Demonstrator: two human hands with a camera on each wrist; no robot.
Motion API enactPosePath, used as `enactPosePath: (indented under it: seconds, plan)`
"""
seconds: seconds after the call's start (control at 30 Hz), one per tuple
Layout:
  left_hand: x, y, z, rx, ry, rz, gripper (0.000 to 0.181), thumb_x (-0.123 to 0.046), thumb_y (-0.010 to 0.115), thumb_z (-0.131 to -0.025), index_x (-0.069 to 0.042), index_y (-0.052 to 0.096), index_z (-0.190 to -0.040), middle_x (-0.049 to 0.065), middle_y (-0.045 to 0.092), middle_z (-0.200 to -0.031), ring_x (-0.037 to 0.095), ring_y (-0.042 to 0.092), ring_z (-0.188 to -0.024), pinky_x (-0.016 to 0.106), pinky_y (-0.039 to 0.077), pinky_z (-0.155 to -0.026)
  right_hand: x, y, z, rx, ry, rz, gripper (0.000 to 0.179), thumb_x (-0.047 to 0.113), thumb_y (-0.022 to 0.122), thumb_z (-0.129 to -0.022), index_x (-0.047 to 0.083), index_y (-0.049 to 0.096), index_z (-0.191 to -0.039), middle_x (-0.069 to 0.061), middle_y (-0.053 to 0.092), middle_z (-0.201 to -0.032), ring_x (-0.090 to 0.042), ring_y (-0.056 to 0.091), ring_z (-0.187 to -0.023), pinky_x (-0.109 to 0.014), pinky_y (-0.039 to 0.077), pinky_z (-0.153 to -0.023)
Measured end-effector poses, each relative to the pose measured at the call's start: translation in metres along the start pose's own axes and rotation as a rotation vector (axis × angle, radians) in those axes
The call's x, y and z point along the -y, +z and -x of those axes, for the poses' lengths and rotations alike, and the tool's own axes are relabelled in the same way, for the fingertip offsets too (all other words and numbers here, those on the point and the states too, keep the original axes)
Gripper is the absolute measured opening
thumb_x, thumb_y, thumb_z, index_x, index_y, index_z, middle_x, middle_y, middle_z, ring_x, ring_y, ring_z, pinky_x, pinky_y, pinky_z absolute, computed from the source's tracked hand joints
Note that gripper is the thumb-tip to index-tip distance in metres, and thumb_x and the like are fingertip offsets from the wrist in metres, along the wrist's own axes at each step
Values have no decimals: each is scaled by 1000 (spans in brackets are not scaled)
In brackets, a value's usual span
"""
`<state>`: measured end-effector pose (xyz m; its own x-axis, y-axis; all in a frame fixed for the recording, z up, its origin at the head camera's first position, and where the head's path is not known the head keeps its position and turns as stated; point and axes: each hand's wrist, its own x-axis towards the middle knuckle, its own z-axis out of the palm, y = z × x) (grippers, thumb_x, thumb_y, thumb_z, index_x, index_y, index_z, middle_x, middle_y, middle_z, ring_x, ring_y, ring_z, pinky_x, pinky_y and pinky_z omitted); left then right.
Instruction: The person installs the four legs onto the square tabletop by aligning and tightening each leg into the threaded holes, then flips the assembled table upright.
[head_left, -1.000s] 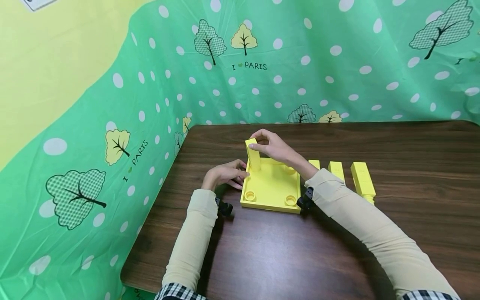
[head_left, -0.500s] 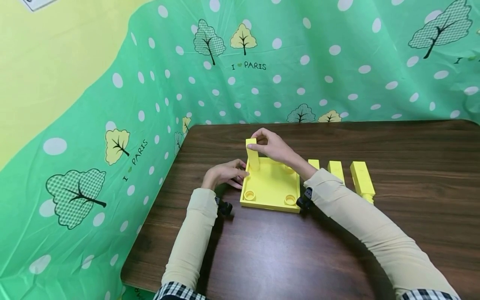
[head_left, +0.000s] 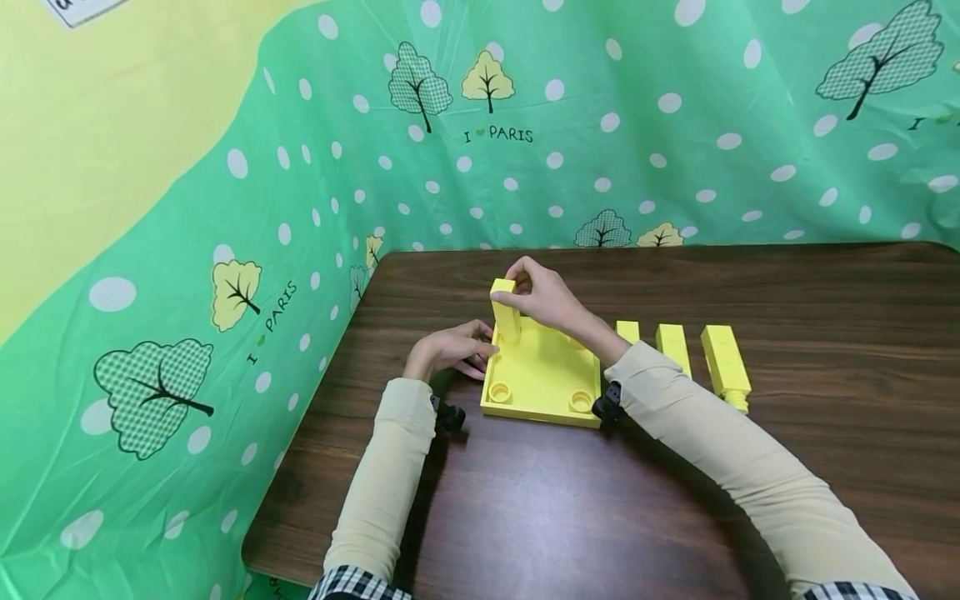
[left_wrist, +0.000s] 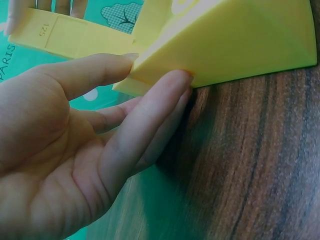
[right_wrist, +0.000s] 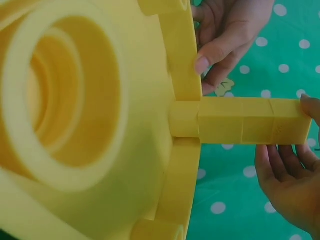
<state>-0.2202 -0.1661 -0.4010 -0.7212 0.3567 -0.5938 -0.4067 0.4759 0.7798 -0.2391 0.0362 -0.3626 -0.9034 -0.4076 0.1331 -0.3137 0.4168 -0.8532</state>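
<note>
- Pinching the top of a yellow, square-sided plastic post (head_left: 506,313) between thumb and fingers, the right hand (head_left: 546,297) holds it upright.
- The post stands at the far-left corner of a square yellow plastic tray (head_left: 543,371).
- The left hand (head_left: 452,346) rests nearly straight fingers against the tray's left wall, thumb on its rim.
- Right of the tray lie three more yellow posts (head_left: 724,358).

Left arm (head_left: 382,475) extends forward, wrist (head_left: 418,363) bent inward; left hand (head_left: 450,346) low, thumb (left_wrist: 95,74) opposing fingers (left_wrist: 147,117) in a light pinch. Right arm (head_left: 731,454) angles across leftward; right hand (head_left: 546,296) farther forward, raised, thumb and fingers gripping.
</note>
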Motion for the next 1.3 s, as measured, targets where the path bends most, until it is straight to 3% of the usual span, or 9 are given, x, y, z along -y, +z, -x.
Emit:
enactPosePath:
  seconds: [0.17, 0.27, 0.53, 0.7, 1.0, 1.3]
  plan:
    - [2, 0, -1, 0, 3, 4, 45, -20, 60, -95, -10, 36, -132, 15, 56, -100, 24, 60, -83, 37, 60, -77, 1, 0, 0, 14, 0, 9, 47, 42, 69, -87, 9, 49, -114, -10, 59, -107, -22, 58, -98, -36, 51, -81]
    - [2, 1, -1, 0, 4, 7, 44, -19, 60, -95, -10, 37, -131, 15, 55, -100, 23, 60, -83, 36, 60, -77, -1, -2, 0, 54, -3, -4, 47, 43, 64, -90, 11, 49, -121, -10, 57, -117, -24, 56, -107, -39, 51, -88]
    - [1, 1, 0, -6, 6, 9, 43, -19, 60, -95, -10, 37, -131, 15, 55, -100, 23, 60, -84, 36, 60, -77, -6, -11, -2, 163, -23, -204, 35, 23, 46, -101, 12, 50, -134, -9, 45, -142, -27, 42, -131, -53, 38, -108]
    - [1, 2, 0, -3, 6, 4, 43, -19, 60, -95, -10, 37, -131, 15, 56, -100, 23, 61, -84, 36, 60, -78, -7, -13, -3, 199, -13, -272, 39, 15, 45, -99, 8, 49, -137, -11, 43, -145, -29, 40, -132, -55, 35, -110]
    - [-1, 1, 0, 1, 5, 9, 44, -17, 60, -95, -10, 37, -131, 15, 58, -99, 23, 62, -83, 36, 60, -78, -8, -12, -6, 250, -36, -397, 43, 7, 41, -96, 0, 46, -138, -20, 44, -143, -31, 47, -128, -47, 32, -115]
    - [0, 0, 0, 9, 13, 2, 43, -18, 60, -95, -10, 37, -131, 15, 58, -99, 23, 62, -83, 37, 60, -78, -6, -11, -6, 231, -1, -382, 37, 9, 46, -98, 2, 49, -134, -18, 46, -137, -28, 51, -118, -48, 40, -108]
